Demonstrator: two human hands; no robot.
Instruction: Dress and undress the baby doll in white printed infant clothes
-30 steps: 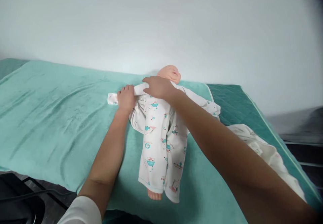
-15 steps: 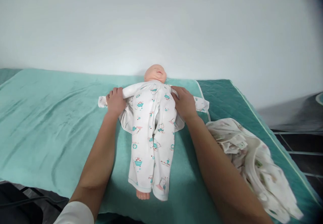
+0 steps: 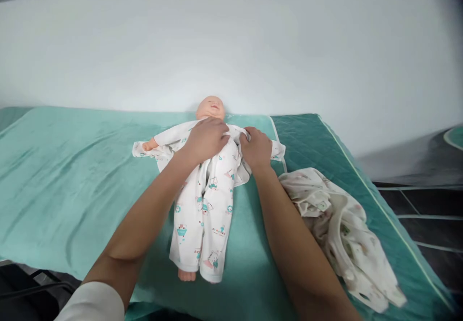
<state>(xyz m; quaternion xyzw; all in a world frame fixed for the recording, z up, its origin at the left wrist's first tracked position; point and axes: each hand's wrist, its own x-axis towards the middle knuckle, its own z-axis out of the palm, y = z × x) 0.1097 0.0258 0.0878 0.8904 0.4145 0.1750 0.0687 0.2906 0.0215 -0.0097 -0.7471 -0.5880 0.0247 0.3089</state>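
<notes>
since half a second ago my left hand has slid off the sleeve onto the chest of the baby doll lying face-up on the teal blanket, fingers pinching the printed sleepsuit near the collar, while my right hand grips its other edge.

This looks like an infant-care training room rather than a lived-in home. A practice baby doll in a printed sleepsuit lies on a long padded tabletop spread with a teal towel, pushed against a bare white wall. A heap of spare baby clothes lies beside it, and dark tiled floor shows at the right.
</notes>
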